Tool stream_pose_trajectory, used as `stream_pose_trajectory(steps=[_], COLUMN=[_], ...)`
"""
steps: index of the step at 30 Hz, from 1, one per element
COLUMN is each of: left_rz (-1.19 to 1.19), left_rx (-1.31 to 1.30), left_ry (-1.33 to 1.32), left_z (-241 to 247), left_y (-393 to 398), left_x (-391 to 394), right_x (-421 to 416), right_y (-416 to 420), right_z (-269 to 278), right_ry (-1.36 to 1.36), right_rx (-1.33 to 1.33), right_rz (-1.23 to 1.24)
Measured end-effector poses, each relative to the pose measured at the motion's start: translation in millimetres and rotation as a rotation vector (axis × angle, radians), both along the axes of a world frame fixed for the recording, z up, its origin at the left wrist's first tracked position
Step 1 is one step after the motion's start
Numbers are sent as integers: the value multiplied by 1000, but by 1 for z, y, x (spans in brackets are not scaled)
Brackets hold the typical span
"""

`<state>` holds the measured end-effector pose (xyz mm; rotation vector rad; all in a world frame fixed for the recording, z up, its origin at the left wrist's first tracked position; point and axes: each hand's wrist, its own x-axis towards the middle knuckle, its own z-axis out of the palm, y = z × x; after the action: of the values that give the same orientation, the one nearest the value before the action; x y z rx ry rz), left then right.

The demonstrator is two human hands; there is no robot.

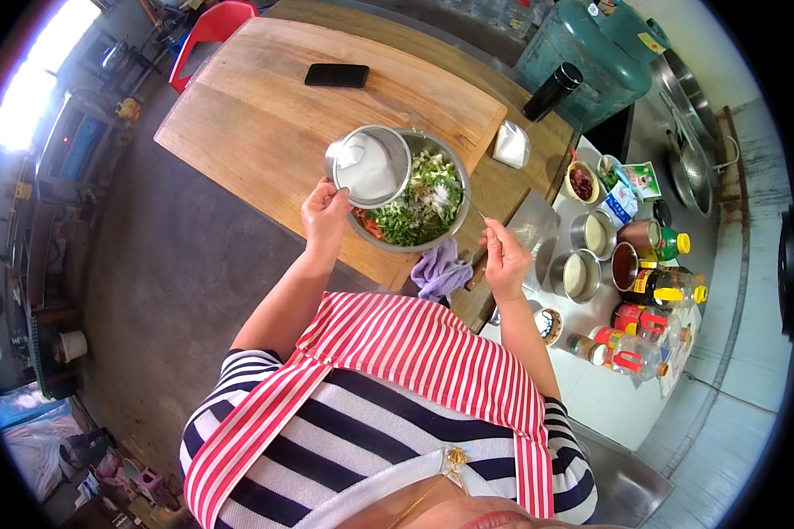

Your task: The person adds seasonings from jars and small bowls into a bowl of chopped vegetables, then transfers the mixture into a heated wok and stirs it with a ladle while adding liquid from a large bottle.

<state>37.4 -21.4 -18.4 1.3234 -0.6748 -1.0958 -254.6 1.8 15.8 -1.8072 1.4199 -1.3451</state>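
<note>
My left hand (325,215) grips the rim of a small steel container (400,155), tilted over the left part of a large steel mixing bowl (464,218). White powder or granules (364,172) lie inside the container. Chopped green vegetables (400,225) and orange strips (370,226) fill the bowl, with a small white heap (440,196) on top. At the bowl's right rim, my right hand (505,254) pinches a thin metal utensil (476,208), seemingly a spoon, whose far end is hard to make out. Below the bowl lies a crumpled purple cloth (440,271).
A black phone (337,75) lies on the wooden board (258,92). Right of it stand a white packet (512,144), a black flask (552,91) and a green gas cylinder (585,63). Steel bowls (575,276), a red-brown bowl (624,266) and several bottles (638,355) crowd the right-hand counter.
</note>
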Motion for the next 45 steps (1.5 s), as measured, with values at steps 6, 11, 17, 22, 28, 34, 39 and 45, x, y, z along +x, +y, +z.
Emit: stream_pose_trajectory(steps=[6, 11, 17, 22, 28, 34, 39, 45], left_rz=[15, -47, -92, 31, 188, 194, 1, -478], left_rx=[-33, -68, 8, 119, 66, 74, 126, 327], left_ry=[19, -73, 102, 159, 346, 389, 363, 500], left_z=[11, 4, 5, 13, 4, 22, 11, 25], left_y=[3, 6, 13, 15, 10, 8, 6, 1], left_x=[-19, -34, -35, -19, 9, 6, -11, -106], right_x=[21, 38, 17, 4, 2, 5, -2, -27], right_y=[2, 1, -6, 2, 10, 16, 22, 48], right_z=[13, -4, -12, 6, 6, 5, 25, 32], right_ry=[-210, -344, -985, -987, -761, -192, -72, -423], right_rx=[18, 343, 684, 615, 445, 65, -146, 85], right_rz=[89, 72, -187, -208, -176, 12, 38, -178])
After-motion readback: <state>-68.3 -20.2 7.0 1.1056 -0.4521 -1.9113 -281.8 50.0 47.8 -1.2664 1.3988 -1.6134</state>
